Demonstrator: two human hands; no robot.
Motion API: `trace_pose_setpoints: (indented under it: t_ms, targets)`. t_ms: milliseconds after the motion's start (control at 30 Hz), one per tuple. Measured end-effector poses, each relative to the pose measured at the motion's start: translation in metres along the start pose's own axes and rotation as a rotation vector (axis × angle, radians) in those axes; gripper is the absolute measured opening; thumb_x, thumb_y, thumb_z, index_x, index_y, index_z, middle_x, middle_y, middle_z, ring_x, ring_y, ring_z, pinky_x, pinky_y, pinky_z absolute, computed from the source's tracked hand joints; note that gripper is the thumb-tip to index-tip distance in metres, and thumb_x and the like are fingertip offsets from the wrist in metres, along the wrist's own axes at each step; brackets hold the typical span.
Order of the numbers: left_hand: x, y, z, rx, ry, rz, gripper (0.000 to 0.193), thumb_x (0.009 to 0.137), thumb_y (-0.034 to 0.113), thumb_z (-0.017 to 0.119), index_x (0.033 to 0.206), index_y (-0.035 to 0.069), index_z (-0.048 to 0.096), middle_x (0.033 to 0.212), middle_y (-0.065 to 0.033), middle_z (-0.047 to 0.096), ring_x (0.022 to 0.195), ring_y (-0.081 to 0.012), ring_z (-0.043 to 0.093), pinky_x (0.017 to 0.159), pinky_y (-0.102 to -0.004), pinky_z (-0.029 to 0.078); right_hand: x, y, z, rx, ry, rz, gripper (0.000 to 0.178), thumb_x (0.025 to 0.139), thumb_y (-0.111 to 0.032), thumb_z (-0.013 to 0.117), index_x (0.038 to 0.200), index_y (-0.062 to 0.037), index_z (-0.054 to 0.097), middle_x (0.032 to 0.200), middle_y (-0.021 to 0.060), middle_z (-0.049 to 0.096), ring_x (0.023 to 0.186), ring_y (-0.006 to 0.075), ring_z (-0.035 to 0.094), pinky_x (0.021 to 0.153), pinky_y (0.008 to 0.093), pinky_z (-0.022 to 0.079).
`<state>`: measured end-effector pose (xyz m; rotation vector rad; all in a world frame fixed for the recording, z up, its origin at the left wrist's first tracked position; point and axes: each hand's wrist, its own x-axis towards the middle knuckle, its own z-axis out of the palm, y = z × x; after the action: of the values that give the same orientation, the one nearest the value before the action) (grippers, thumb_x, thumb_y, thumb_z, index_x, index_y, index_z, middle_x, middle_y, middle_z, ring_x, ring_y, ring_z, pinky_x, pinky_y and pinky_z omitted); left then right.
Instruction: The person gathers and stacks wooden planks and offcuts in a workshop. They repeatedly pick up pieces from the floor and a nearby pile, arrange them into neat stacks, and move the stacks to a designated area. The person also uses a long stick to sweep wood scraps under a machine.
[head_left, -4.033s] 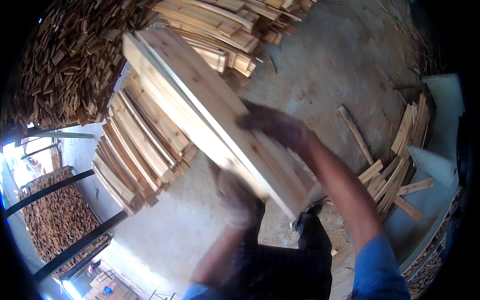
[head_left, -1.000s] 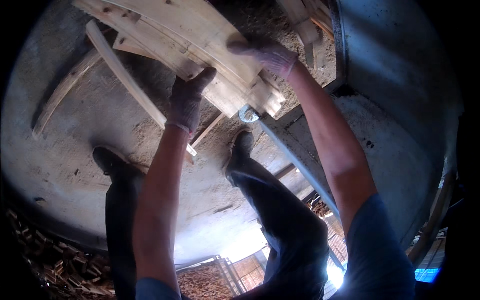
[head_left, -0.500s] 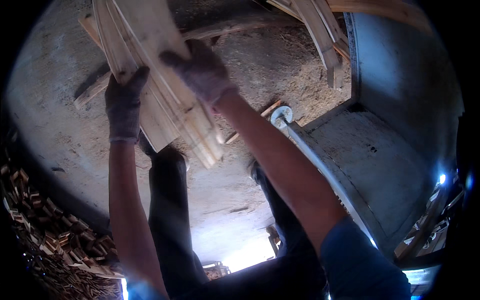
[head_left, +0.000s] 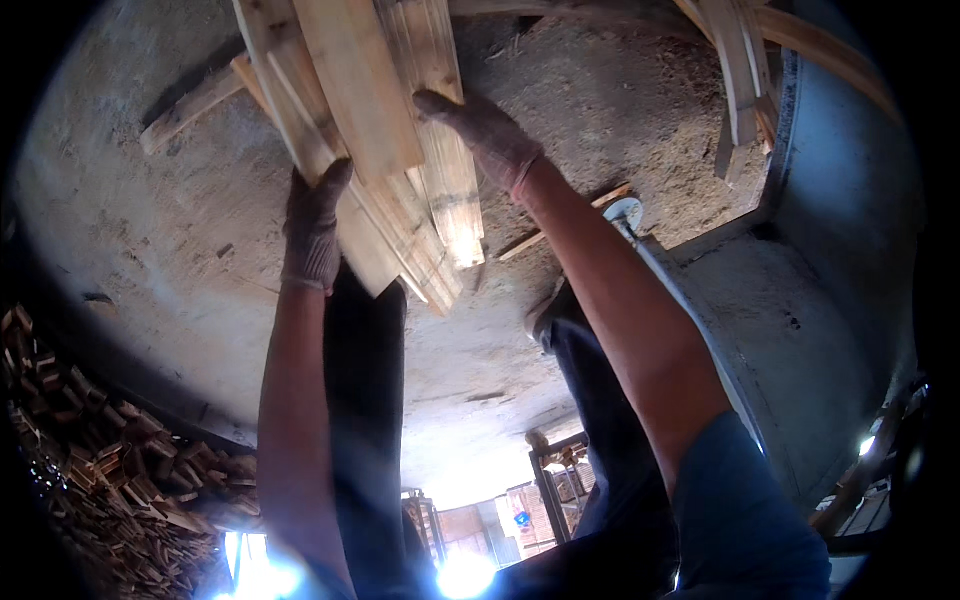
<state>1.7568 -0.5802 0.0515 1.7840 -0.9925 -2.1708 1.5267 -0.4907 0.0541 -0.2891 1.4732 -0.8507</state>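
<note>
Several long pale wooden planks (head_left: 362, 95) lie in a loose, overlapping stack at the upper middle, slanting from upper left to lower right. My left hand (head_left: 315, 225), in a knitted work glove, grips the stack's left edge with its thumb over the top. One plank rests on top of the others, its near end short of theirs. My right hand (head_left: 482, 138), also gloved, holds the right edge of a grooved plank (head_left: 445, 170) on the stack's right side. Its fingers beneath the wood are hidden. The far ends of the planks run out of view.
A wood strip (head_left: 195, 108) lies on the dusty floor at left; a thin stick (head_left: 565, 222) is at right, beside a white disc (head_left: 624, 213) on a metal edge. More boards (head_left: 735, 75) stand upper right. Cut wood pieces (head_left: 130, 455) are heaped lower left.
The planks and both hands have shifted right in the picture. The stack has spread, with the grooved plank now showing at its right and my right hand on that plank's outer edge.
</note>
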Motion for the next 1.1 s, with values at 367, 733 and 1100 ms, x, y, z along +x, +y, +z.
trace_pose_setpoints:
  t_ms: [367,733,1100]
  targets:
    - [-0.046,0.073,0.045,0.193,0.064,-0.079,0.066,0.086,0.034,0.083,0.136,-0.003,0.058,0.124,-0.0156,0.070,0.112,-0.0245,0.066,0.099,-0.0367,0.050,-0.045,-0.087,0.031,-0.494,0.346,0.142,0.072,0.085,-0.057,0.076,0.126,0.0004,0.060,0.121,0.0206,0.069,0.114,0.0316,0.067,0.098,0.0412,0.051]
    - [-0.303,0.181,0.085,-0.064,-0.119,-0.435,0.040,0.095,0.028,0.073,0.124,0.001,0.065,0.118,-0.0122,0.071,0.105,-0.0193,0.068,0.092,-0.0344,0.055,-0.265,-0.275,0.044,-0.949,0.063,0.428,0.062,0.095,-0.050,0.062,0.122,0.0059,0.054,0.107,0.0302,0.069,0.104,0.0436,0.069,0.095,0.0499,0.052]
    - [-0.247,0.107,0.025,-0.925,-0.336,-0.640,0.051,0.097,0.033,0.074,0.135,0.001,0.060,0.121,-0.0115,0.072,0.107,-0.0229,0.071,0.097,-0.0362,0.058,-0.216,-0.217,0.056,-0.066,0.013,0.717,0.059,0.092,-0.042,0.075,0.127,0.0050,0.065,0.118,0.0154,0.073,0.105,0.0219,0.071,0.086,0.0333,0.057]
